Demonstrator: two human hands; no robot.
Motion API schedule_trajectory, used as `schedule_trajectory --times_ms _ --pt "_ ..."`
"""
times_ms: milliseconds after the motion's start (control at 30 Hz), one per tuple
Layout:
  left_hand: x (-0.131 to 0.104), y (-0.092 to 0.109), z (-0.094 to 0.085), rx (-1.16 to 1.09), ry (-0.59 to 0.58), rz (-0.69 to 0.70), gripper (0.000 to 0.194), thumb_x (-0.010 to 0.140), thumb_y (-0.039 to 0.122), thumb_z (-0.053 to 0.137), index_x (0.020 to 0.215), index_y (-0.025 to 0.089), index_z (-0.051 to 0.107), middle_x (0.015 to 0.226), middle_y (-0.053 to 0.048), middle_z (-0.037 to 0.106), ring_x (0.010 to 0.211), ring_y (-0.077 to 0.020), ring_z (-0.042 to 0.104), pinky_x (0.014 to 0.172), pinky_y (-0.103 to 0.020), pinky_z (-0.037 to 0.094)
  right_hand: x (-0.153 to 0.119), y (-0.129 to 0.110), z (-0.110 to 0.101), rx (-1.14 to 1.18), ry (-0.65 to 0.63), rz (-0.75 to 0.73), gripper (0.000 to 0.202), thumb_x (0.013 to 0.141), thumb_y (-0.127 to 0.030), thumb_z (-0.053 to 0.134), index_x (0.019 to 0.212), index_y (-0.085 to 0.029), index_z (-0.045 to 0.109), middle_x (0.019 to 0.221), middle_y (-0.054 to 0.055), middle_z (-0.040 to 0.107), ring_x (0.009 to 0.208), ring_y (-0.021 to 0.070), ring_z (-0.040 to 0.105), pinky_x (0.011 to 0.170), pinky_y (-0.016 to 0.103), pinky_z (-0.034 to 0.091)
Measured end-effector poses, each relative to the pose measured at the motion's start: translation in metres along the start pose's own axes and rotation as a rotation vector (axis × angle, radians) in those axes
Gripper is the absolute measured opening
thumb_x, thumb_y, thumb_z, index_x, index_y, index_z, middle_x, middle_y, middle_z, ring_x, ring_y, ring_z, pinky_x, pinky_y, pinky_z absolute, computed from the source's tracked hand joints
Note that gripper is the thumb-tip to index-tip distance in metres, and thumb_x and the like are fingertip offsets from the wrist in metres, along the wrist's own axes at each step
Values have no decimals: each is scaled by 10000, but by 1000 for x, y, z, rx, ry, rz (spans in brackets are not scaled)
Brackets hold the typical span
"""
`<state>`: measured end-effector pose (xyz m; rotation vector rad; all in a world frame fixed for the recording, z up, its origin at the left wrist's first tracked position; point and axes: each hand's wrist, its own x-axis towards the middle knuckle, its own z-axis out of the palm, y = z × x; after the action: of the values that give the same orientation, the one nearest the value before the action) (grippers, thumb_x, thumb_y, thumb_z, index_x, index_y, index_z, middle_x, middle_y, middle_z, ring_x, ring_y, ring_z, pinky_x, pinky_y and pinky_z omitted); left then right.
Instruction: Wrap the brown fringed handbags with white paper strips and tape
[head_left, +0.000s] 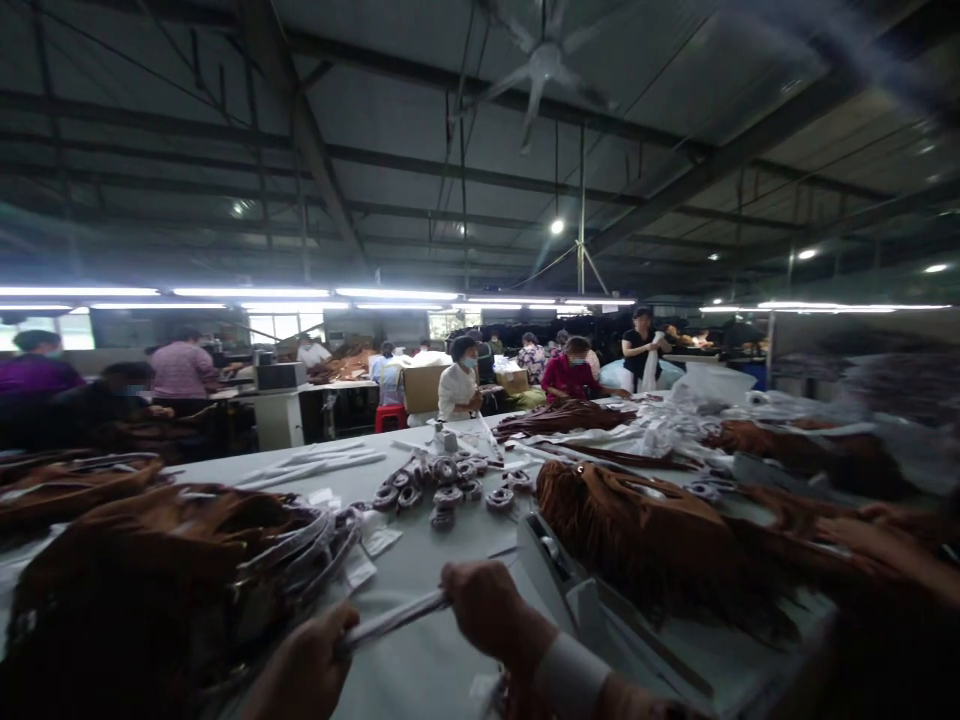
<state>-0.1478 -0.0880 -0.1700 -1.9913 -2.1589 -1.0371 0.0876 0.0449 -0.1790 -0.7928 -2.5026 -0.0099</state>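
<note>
Between my two hands a light grey fabric strap [401, 618] is stretched in a slant over the white table [420, 555]. My left hand [313, 658] is closed around its lower end, near the bottom edge of the view. The upper end sits in the closed fist of my right hand [486, 608], which has a pale band at the wrist. Several rolled-up straps [448, 495] lie on the table beyond my hands. To the left, brown garments [172, 540] are heaped with loose grey straps. Just right of my right hand stands a grey device with a slot [551, 560].
A brown fringed garment pile [645, 525] lies to the right. Another person's arm [892, 550] reaches in at the right edge. Long white strips [315, 462] and clear plastic bags [675, 420] lie farther back. Several people work beyond the table.
</note>
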Motion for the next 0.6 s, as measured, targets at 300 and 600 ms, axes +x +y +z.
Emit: schedule_trajectory --times_ms 300,600 --pt "-23 -34 1 -150 -46 -236 230 763 327 454 768 186 635 693 -17 645 714 -203 608 640 -253 457 -21 49 34 382 -27 222 147 830 -167 476 739 -183 591 679 10 639 646 135 548 570 229 336" --pt "-12 7 -7 82 -25 -10 519 798 292 585 1297 152 616 1294 -163 660 1190 -303 619 1032 -399 463 -14 41 30 575 53 334 232 899 -322 410 736 -208 527 671 -6 554 629 146 490 577 251 378"
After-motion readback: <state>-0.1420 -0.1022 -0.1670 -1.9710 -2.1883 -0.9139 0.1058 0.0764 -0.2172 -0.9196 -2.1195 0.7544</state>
